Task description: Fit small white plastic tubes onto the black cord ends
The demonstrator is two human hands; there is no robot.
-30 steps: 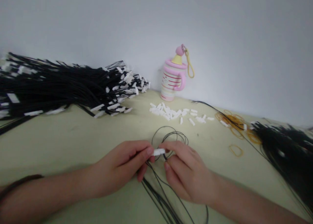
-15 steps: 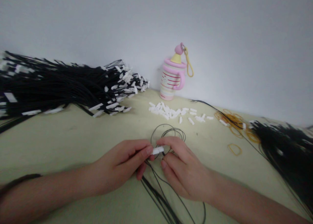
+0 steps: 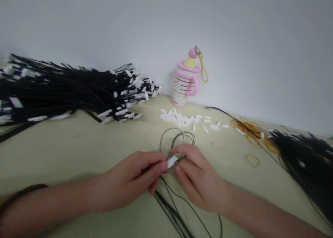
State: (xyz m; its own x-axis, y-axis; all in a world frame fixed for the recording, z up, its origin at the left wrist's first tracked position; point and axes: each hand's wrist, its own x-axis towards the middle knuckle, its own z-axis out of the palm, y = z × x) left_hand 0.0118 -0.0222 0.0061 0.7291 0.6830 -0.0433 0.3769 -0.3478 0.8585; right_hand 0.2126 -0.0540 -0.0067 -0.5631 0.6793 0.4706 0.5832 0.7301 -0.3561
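Note:
Near the middle of the table, my left hand (image 3: 137,179) pinches a small white plastic connector (image 3: 172,161) between thumb and fingertips. The connector is tilted, its right end higher. My right hand (image 3: 199,177) is closed on thin black wire at that right end; exactly how the wire meets the connector is too small to tell. Loops of black wire (image 3: 170,129) rise behind both hands. More black wires (image 3: 170,208) run from under my left fingers down toward the bottom edge.
Loose white connectors (image 3: 177,117) lie behind my hands, before a pink striped cup (image 3: 183,84). A large bundle of black wires with white ends (image 3: 85,90) lies left. Yellow rubber bands (image 3: 252,160) and another black wire bundle (image 3: 307,161) are at right.
The white connector has turned so its right end points more upward. My right fingers have come closer around the wire at that end. The view has shifted slightly.

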